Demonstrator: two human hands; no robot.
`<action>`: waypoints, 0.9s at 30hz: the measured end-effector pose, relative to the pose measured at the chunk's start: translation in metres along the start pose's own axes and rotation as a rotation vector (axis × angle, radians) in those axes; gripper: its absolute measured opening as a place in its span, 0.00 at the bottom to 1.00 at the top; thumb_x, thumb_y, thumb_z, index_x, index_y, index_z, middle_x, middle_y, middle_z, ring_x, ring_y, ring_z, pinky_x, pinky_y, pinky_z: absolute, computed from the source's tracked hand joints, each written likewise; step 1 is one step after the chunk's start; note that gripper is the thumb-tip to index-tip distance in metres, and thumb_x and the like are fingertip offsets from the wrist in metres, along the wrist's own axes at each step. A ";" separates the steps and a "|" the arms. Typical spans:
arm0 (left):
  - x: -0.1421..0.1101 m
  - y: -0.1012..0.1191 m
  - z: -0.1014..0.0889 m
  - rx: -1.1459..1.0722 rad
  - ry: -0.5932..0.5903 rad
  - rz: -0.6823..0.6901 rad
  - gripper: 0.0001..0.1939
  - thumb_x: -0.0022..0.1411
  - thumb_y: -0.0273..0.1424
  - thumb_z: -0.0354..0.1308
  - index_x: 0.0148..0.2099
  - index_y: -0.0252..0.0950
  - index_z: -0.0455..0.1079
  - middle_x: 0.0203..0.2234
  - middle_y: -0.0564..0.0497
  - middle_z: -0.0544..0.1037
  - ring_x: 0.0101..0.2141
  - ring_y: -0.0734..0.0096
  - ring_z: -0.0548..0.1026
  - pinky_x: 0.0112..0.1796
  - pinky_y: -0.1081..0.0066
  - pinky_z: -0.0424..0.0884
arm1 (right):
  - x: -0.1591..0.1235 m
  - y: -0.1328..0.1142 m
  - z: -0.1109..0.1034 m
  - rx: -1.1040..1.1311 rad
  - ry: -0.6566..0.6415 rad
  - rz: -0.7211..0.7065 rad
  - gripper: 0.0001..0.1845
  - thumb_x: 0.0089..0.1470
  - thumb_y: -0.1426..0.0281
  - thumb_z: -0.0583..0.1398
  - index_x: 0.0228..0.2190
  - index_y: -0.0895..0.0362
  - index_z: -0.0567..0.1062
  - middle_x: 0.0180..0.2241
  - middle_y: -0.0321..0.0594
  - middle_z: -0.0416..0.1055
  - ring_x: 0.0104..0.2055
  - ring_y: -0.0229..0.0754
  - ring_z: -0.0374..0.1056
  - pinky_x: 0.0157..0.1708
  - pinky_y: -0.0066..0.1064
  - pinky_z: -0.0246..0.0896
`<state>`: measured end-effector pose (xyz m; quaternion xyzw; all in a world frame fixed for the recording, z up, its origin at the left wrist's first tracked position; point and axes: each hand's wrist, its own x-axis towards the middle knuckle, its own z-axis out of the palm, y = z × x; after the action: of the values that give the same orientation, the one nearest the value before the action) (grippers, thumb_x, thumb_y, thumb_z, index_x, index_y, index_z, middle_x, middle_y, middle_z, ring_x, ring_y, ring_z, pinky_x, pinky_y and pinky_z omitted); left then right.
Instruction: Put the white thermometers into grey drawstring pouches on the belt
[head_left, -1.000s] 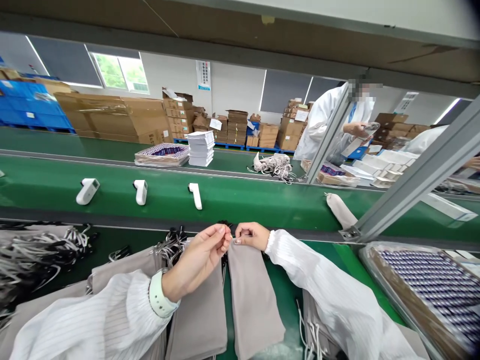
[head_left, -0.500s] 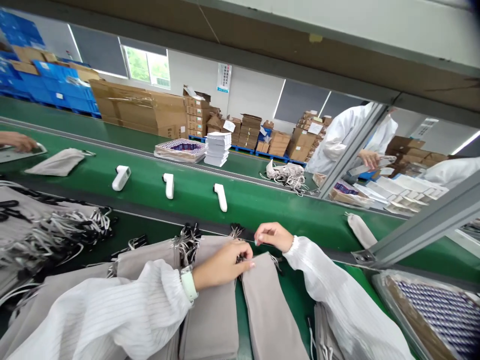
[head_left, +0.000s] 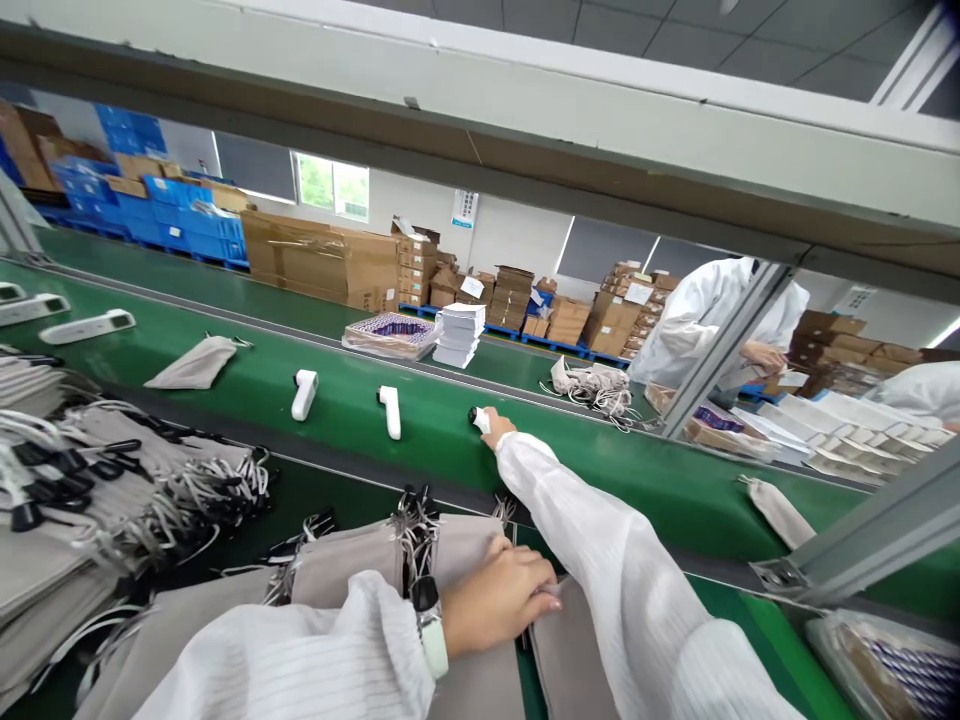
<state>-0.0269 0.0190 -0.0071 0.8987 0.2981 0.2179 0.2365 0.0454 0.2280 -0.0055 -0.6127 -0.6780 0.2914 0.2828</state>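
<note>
Reaching to twelve o'clock, we hold a white device (head_left: 480, 418) in our right hand (head_left: 499, 427), our curled left hand (head_left: 499, 600) likely steadying a beige pouch (head_left: 574, 645), its grip unclear.

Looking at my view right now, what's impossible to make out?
Head view, handle of the white device: covered by the right hand, grip unclear.
Head view, near top corner of the grey bag: under the left hand.
Head view, writing on the wall sign: too small.
Head view, rest of the wrapped tray: cut off by the edge.
</note>
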 end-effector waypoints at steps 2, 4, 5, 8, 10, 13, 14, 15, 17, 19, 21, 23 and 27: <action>0.001 -0.002 -0.001 0.027 0.003 0.000 0.04 0.61 0.29 0.48 0.34 0.36 0.61 0.30 0.55 0.70 0.35 0.72 0.67 0.39 0.72 0.54 | -0.007 0.010 -0.018 0.066 -0.023 -0.007 0.34 0.39 0.75 0.60 0.49 0.55 0.55 0.37 0.42 0.68 0.39 0.45 0.67 0.39 0.40 0.60; 0.003 -0.005 -0.002 0.043 0.008 -0.003 0.06 0.62 0.27 0.45 0.33 0.35 0.60 0.30 0.54 0.69 0.35 0.72 0.66 0.38 0.71 0.55 | -0.023 0.020 -0.043 0.206 -0.028 -0.048 0.37 0.43 0.72 0.58 0.52 0.53 0.46 0.35 0.39 0.69 0.35 0.41 0.68 0.35 0.37 0.63; 0.004 -0.006 -0.002 0.045 0.008 -0.001 0.07 0.62 0.26 0.43 0.32 0.35 0.59 0.29 0.54 0.68 0.35 0.71 0.65 0.38 0.71 0.55 | -0.034 0.025 -0.057 0.331 -0.026 -0.094 0.39 0.43 0.70 0.58 0.53 0.51 0.43 0.35 0.38 0.69 0.34 0.40 0.68 0.34 0.37 0.64; 0.006 -0.009 -0.004 0.022 0.010 0.014 0.09 0.63 0.26 0.39 0.32 0.35 0.58 0.29 0.54 0.67 0.35 0.71 0.64 0.38 0.70 0.56 | -0.075 0.030 -0.097 0.767 0.007 -0.293 0.40 0.40 0.67 0.61 0.51 0.44 0.45 0.34 0.34 0.67 0.33 0.40 0.68 0.34 0.41 0.65; 0.008 -0.009 -0.004 -0.033 0.005 0.004 0.10 0.64 0.28 0.38 0.32 0.36 0.58 0.28 0.54 0.65 0.34 0.71 0.64 0.36 0.72 0.57 | -0.104 0.031 -0.115 0.897 0.088 -0.413 0.34 0.40 0.67 0.62 0.47 0.43 0.53 0.34 0.33 0.65 0.33 0.39 0.68 0.35 0.42 0.65; 0.008 -0.006 -0.006 -0.130 0.011 -0.054 0.11 0.64 0.31 0.37 0.32 0.36 0.58 0.27 0.55 0.64 0.30 0.73 0.64 0.33 0.74 0.58 | -0.141 0.036 -0.127 0.849 0.301 -0.610 0.22 0.41 0.70 0.62 0.39 0.47 0.62 0.37 0.34 0.63 0.36 0.40 0.68 0.38 0.41 0.64; 0.008 -0.005 -0.007 -0.149 0.024 -0.072 0.12 0.64 0.31 0.37 0.32 0.36 0.58 0.27 0.55 0.64 0.30 0.73 0.64 0.32 0.74 0.58 | -0.151 0.041 -0.126 0.792 0.358 -0.672 0.20 0.41 0.71 0.62 0.38 0.49 0.63 0.38 0.35 0.63 0.37 0.41 0.68 0.39 0.41 0.63; 0.008 -0.003 -0.008 -0.159 0.045 -0.084 0.11 0.64 0.32 0.37 0.32 0.36 0.59 0.27 0.55 0.64 0.30 0.73 0.64 0.32 0.74 0.58 | -0.161 0.048 -0.124 0.709 0.387 -0.720 0.18 0.41 0.72 0.61 0.37 0.50 0.64 0.38 0.36 0.63 0.38 0.42 0.67 0.40 0.41 0.62; 0.007 0.001 -0.010 -0.163 0.098 -0.102 0.11 0.63 0.32 0.38 0.33 0.36 0.59 0.27 0.55 0.64 0.30 0.73 0.64 0.33 0.73 0.58 | -0.175 0.061 -0.116 0.519 0.368 -0.768 0.15 0.43 0.72 0.60 0.36 0.52 0.66 0.36 0.38 0.65 0.39 0.43 0.67 0.40 0.42 0.61; 0.007 0.003 -0.012 -0.165 0.143 -0.126 0.11 0.63 0.33 0.39 0.32 0.36 0.59 0.26 0.55 0.64 0.30 0.72 0.64 0.33 0.73 0.58 | -0.184 0.070 -0.110 0.381 0.305 -0.756 0.12 0.45 0.72 0.59 0.35 0.52 0.67 0.35 0.39 0.66 0.39 0.43 0.66 0.40 0.42 0.61; 0.007 0.005 -0.013 -0.176 0.169 -0.153 0.11 0.63 0.34 0.39 0.32 0.36 0.58 0.25 0.55 0.63 0.29 0.72 0.63 0.32 0.73 0.58 | -0.190 0.070 -0.110 0.366 0.299 -0.707 0.11 0.45 0.70 0.58 0.35 0.53 0.66 0.35 0.40 0.66 0.40 0.44 0.66 0.40 0.42 0.61; 0.007 0.007 -0.014 -0.191 0.179 -0.159 0.10 0.63 0.34 0.39 0.33 0.36 0.57 0.24 0.55 0.62 0.28 0.73 0.63 0.30 0.73 0.57 | -0.192 0.060 -0.115 0.468 0.370 -0.635 0.13 0.44 0.68 0.59 0.35 0.52 0.64 0.37 0.41 0.64 0.40 0.45 0.66 0.41 0.42 0.61; 0.006 0.008 -0.014 -0.233 0.153 -0.089 0.10 0.63 0.33 0.38 0.34 0.36 0.58 0.26 0.54 0.62 0.29 0.73 0.62 0.32 0.74 0.58 | -0.193 0.034 -0.126 0.751 0.410 -0.455 0.23 0.43 0.62 0.59 0.41 0.49 0.56 0.39 0.39 0.62 0.37 0.43 0.67 0.35 0.41 0.64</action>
<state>-0.0262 0.0211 0.0099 0.8320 0.3275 0.3079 0.3253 0.1784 0.0446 0.0489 -0.3494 -0.5732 0.3201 0.6685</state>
